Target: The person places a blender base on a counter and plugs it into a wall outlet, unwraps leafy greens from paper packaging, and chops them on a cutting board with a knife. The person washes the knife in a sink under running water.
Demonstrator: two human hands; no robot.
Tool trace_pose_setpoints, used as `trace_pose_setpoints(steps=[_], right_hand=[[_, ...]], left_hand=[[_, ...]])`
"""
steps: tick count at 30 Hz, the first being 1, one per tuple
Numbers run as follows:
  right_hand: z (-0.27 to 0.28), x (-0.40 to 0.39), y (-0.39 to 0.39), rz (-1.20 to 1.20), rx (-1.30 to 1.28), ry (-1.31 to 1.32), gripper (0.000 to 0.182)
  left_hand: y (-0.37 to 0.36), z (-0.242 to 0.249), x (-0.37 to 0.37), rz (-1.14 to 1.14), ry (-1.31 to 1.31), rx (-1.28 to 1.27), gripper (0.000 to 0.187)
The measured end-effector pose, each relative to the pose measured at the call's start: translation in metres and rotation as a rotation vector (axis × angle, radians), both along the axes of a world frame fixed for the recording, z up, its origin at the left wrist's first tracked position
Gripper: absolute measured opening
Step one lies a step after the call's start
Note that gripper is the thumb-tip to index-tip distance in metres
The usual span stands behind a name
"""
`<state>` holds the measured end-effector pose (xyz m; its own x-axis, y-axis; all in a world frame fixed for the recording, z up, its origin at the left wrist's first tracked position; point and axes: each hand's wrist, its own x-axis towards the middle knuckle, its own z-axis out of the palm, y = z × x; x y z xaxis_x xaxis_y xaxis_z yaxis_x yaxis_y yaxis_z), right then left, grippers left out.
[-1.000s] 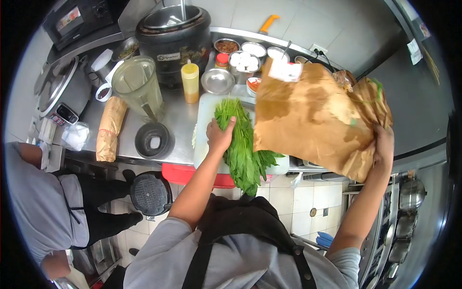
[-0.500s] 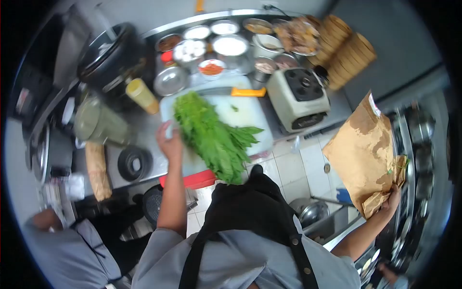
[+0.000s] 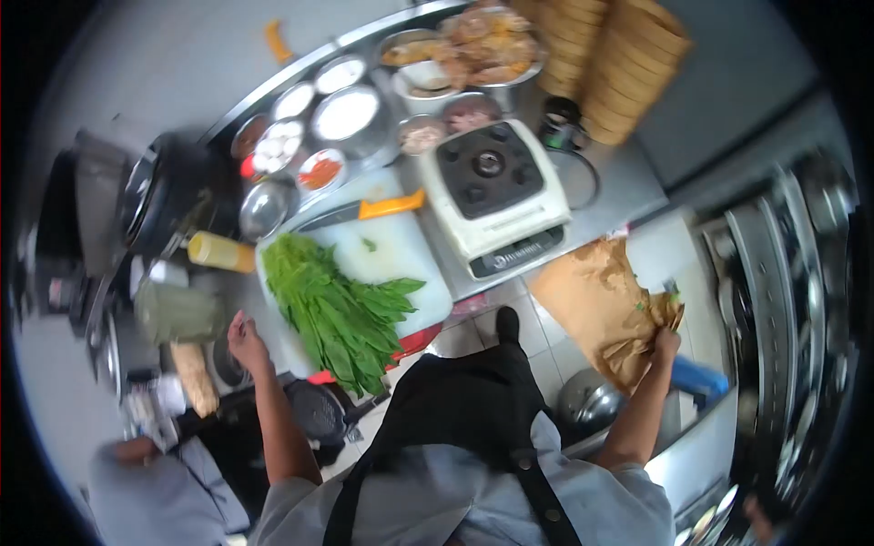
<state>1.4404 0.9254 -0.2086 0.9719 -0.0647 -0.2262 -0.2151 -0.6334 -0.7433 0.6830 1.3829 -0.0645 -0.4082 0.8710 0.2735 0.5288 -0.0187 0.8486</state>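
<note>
My right hand (image 3: 667, 344) is closed around the gathered end of a large, damp-stained brown paper bag (image 3: 590, 305), which hangs over the floor at the right. A bit of green shows near the bag's crumpled end. My left hand (image 3: 248, 344) is off to the left of the cutting board with nothing in it, its fingers loosely apart. On the white cutting board (image 3: 428, 296) lies a heap of leafy greens (image 3: 332, 314), its leaf tips hanging past the near edge. Behind the greens rests a knife with a yellow handle (image 3: 391, 206).
A blender base (image 3: 496, 196) stands right of the board. Bowls of ingredients (image 3: 346, 114), a plate of meat (image 3: 492, 45) and bamboo steamers (image 3: 628, 73) line the back. Metal shelving (image 3: 774, 318) is at the right. Another person (image 3: 164, 491) stands at lower left.
My view has turned to the right, so the counter appears shifted left. The paper bag in my right hand has swung inward and lower, closer to the counter. My left hand has moved away from the greens.
</note>
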Motion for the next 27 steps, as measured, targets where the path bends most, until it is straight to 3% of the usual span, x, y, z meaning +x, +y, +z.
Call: trace_pose_setpoints(steps=[1,2,3,4,7,10,11,13,16,21,27], right_hand=[[-0.066,0.029,0.011,0.083,-0.287,-0.025,0.042],[-0.109,0.041,0.031,0.202,-0.298,0.123,0.045],[-0.15,0.047,0.048,0.389,-0.495,0.07,0.044],[-0.166,0.053,0.085,0.476,-0.48,0.075,0.044],[-0.18,0.034,0.186,0.194,-0.033,0.305,0.035],[-0.197,0.016,0.232,-0.172,0.339,0.582,0.028],[-0.209,0.025,0.25,-0.316,0.457,0.605,0.036],[-0.198,0.014,0.291,0.105,0.229,0.355,0.034],[-0.201,-0.005,0.335,0.342,0.025,0.251,0.032],[-0.228,-0.026,0.349,0.589,-0.277,0.163,0.029],[-0.256,-0.033,0.345,0.749,-0.41,0.081,0.026]], left_hand=[[-0.009,0.008,0.009,0.004,0.006,-0.013,0.027],[-0.018,0.017,0.016,0.017,0.012,-0.021,0.027],[-0.028,0.027,0.024,0.068,0.02,-0.041,0.027],[-0.037,0.034,0.034,0.115,0.021,-0.059,0.026],[-0.065,0.041,0.047,0.236,0.03,-0.059,0.025],[-0.102,0.056,0.063,0.354,0.145,-0.114,0.023],[-0.115,0.057,0.064,0.397,0.153,-0.11,0.023],[-0.139,0.053,0.058,0.454,0.231,-0.125,0.024],[-0.163,0.073,0.093,0.558,0.171,-0.191,0.024],[-0.176,0.062,0.098,0.532,0.329,-0.161,0.024],[-0.189,0.066,0.108,0.454,0.414,-0.24,0.025]])
